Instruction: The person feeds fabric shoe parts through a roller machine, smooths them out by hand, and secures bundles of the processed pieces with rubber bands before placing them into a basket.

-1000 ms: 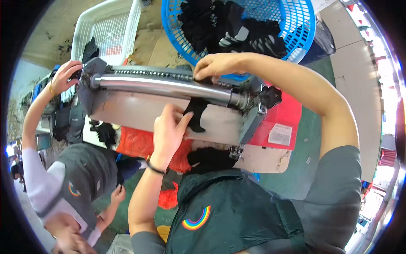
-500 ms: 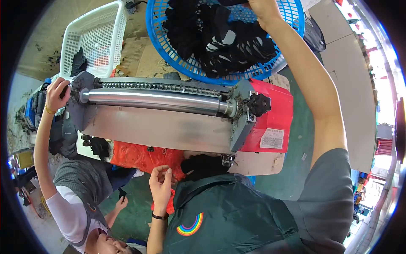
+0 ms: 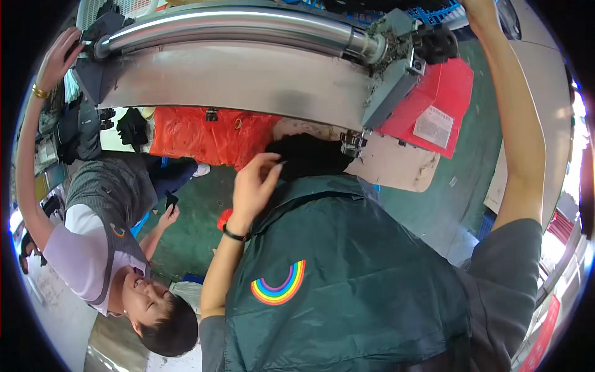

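My left hand [image 3: 253, 186], with a black band on its wrist, is just left of a pile of black fabric [image 3: 313, 155] at the table's near edge. Its fingers are loosely bent and apart, and I see nothing in them. My right arm stretches up to the far right, where my right hand [image 3: 481, 15] is cut off by the upper edge beside the blue plastic basket [image 3: 455, 15]; its fingers are out of sight. Between my arms and across the far side lies a machine with a shiny steel roller [image 3: 235, 30] and a flat metal plate [image 3: 242, 74].
At left, a co-worker's hand [image 3: 59, 59] rests at the machine's end; their other hand [image 3: 168, 215] holds a small black piece. A red plastic bag [image 3: 198, 133] hangs below the plate. Black knob [image 3: 437, 43] and red cover [image 3: 443, 93] stick out at right.
The view has tipped down toward me, so the machine and basket sit higher. My left hand has come closer to the black fabric. My right hand has slipped partly out of view.
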Action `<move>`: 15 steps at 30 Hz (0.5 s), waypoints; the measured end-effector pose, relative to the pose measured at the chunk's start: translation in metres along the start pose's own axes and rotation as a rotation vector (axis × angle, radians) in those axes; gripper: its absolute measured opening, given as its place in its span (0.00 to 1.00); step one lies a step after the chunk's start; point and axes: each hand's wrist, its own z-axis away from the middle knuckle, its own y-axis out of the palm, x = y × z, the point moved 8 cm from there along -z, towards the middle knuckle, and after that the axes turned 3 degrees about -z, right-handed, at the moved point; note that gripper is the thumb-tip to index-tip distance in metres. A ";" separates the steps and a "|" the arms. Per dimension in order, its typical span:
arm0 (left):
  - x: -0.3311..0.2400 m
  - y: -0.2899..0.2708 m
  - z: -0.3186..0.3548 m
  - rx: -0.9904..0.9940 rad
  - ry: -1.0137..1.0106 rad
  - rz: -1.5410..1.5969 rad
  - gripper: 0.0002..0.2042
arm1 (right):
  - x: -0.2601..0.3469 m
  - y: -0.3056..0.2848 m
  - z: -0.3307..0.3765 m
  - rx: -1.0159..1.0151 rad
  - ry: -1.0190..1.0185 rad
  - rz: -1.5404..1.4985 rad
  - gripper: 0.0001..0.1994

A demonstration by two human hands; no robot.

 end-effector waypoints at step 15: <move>-0.032 0.085 -0.014 0.082 0.636 -0.277 0.10 | -0.045 -0.100 0.121 -0.002 0.337 -0.508 0.17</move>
